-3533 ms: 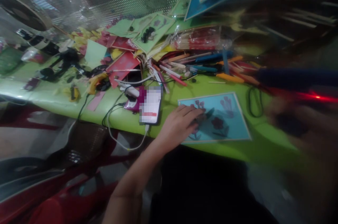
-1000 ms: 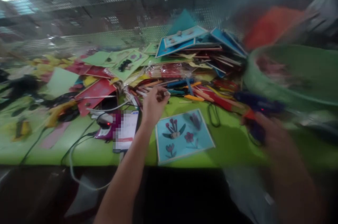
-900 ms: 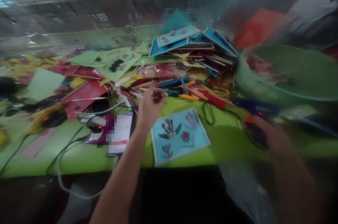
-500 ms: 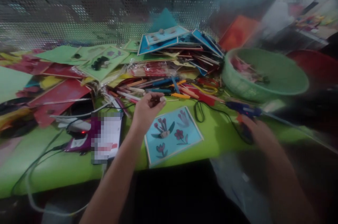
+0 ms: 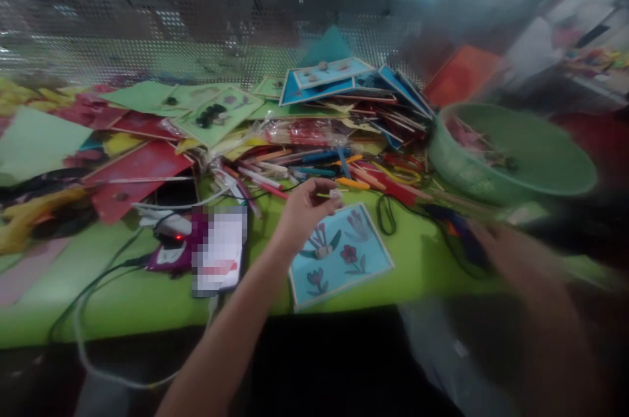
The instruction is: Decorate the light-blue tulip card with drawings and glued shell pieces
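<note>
My left hand [image 5: 309, 210] hovers above the top left part of a blue card [image 5: 371, 276]. Its thumb and fingers pinch a small whitish piece [image 5: 335, 195], too small to name surely. Dark red flowers and a pebble-like piece decorate the card, which has a pale border; the hand hides its upper left corner. To the right, my right hand [image 5: 496, 243], smeared by motion, is around the handle of a dark blue glue gun [image 5: 466, 240] with an orange trigger. The gun is low over the green table [image 5: 417, 273].
Markers [image 5: 314, 158], decorated cards [image 5: 216, 115] and wrapped sticks lie heaped at the back. A green bowl [image 5: 550, 168] stands at right. A phone [image 5: 221, 250], a purple power bank-like box [image 5: 167, 253] and cables are at left. A black cord [image 5: 387, 215] loops beyond the card.
The view has shifted, moving the scene rightward. My left hand, still pinching the small piece, has come over the card's upper part. The glue gun's tip has turned and lowered slightly; my right hand blurs.
</note>
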The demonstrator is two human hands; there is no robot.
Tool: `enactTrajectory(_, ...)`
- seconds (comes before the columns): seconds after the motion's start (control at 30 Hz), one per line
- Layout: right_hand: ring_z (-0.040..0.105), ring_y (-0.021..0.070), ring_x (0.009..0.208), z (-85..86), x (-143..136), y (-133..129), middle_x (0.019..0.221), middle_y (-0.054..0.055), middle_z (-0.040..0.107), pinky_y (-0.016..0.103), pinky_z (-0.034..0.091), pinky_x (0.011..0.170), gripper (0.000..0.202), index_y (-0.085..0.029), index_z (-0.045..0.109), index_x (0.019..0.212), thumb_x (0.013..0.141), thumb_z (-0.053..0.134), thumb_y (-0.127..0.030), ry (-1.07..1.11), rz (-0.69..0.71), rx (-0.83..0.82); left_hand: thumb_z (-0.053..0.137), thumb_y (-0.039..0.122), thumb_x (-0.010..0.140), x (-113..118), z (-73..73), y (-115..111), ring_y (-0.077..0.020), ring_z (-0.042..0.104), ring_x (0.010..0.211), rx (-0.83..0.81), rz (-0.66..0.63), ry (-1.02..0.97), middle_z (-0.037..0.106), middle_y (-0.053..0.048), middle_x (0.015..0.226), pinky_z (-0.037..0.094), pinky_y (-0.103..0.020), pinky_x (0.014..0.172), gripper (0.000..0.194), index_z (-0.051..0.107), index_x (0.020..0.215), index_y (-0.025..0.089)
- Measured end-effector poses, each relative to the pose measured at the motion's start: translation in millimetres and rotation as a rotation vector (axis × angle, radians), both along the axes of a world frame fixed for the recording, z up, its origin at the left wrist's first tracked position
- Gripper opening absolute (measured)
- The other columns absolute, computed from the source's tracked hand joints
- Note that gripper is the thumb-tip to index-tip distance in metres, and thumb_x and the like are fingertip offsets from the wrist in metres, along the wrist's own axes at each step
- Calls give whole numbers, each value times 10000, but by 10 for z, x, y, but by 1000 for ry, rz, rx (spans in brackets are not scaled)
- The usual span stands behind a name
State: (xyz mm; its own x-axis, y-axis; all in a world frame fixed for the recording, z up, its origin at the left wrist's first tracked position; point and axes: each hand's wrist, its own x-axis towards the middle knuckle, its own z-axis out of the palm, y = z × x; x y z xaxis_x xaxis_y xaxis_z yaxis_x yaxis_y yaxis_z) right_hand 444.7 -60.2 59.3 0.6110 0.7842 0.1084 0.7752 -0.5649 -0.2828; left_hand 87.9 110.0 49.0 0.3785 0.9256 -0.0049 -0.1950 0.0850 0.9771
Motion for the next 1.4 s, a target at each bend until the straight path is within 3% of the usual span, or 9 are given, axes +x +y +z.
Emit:
enactTrajectory(0.03, 542, 279, 493, 63, -51, 14, 681, 136, 699, 420, 370, 572, 541, -281, 713, 739, 860, 525, -773, -59, -41, -73, 859, 268, 704, 14, -4, -10, -117, 682, 741, -5, -16, -19, 702, -4, 867, 553, -239, 694, 375, 692, 1025, 171)
enactTrajectory(0.1, 609, 312, 613, 196, -232, 82, 837, 153, 744, 432, 391, 606, 482, -299, 693, 853, 914, 489, -731, -138, 27, -67, 858, 245, 699, 42, -14, -27, -113, 686, 754, -14, -47, -60, 706, -6, 888, 569, -250, 736, 370, 696, 1022, 170)
enactTrajectory(0.23, 661, 260, 758, 383, -839, 435, 904, 98, 740, 380, 427, 696, 274, -290, 678, 997, 990, 553, -533, -66, 464, 213, 853, 242, 724, 80, -42, -45, -123, 705, 807, -6, -88, -121, 720, -31, 969, 586, -275, 795, 391, 697, 1077, 172)
enactTrajectory(0.33, 652, 207, 741, 416, -1319, 831, 889, 53, 731, 324, 424, 686, 224, -250, 662, 965, 1004, 550, -440, 58, 742, 248, 858, 258, 741, 84, -64, -32, -133, 707, 812, 1, -52, -100, 735, -41, 940, 589, -287, 803, 380, 698, 1071, 161)
enactTrajectory(0.47, 620, 186, 701, 346, -1692, 1239, 824, 36, 695, 302, 365, 636, 272, -220, 636, 882, 988, 574, -462, 15, 877, 245, 854, 229, 733, 76, -98, 7, -156, 724, 861, 49, 3, -98, 775, -63, 944, 590, -312, 869, 303, 724, 993, 143)
enactTrajectory(0.63, 580, 185, 675, 207, -1712, 1352, 759, 26, 645, 293, 316, 608, 326, -223, 570, 807, 990, 559, -493, 2, 923, 197, 753, 135, 780, 88, -139, 6, -212, 753, 991, 172, -1, -44, 806, -85, 1040, 575, -370, 989, 240, 777, 1017, 160)
enactTrajectory(0.8, 536, 180, 645, 114, -1626, 1319, 734, 14, 599, 302, 288, 593, 366, -236, 497, 765, 1029, 476, -489, 37, 929, 130, 707, 101, 791, 124, -176, -33, -234, 756, 1036, 255, 26, 59, 809, -81, 1092, 588, -378, 981, 248, 810, 999, 187)
enactTrajectory(1.07, 540, 198, 687, 24, -1645, 1317, 765, 28, 595, 321, 323, 625, 258, -243, 456, 765, 988, 482, -371, 28, 924, 152, 685, 59, 790, 151, -196, -36, -216, 763, 1001, 276, 18, 88, 821, -53, 1038, 592, -370, 980, 282, 823, 991, 202)
enactTrajectory(1.4, 572, 236, 773, -19, -1640, 1334, 815, 58, 619, 343, 384, 693, 233, -251, 465, 804, 999, 401, -362, 19, 952, 153, 739, 115, 772, 182, -258, -19, -225, 766, 969, 180, 21, 1, 822, -62, 990, 595, -396, 984, 225, 824, 965, 190)
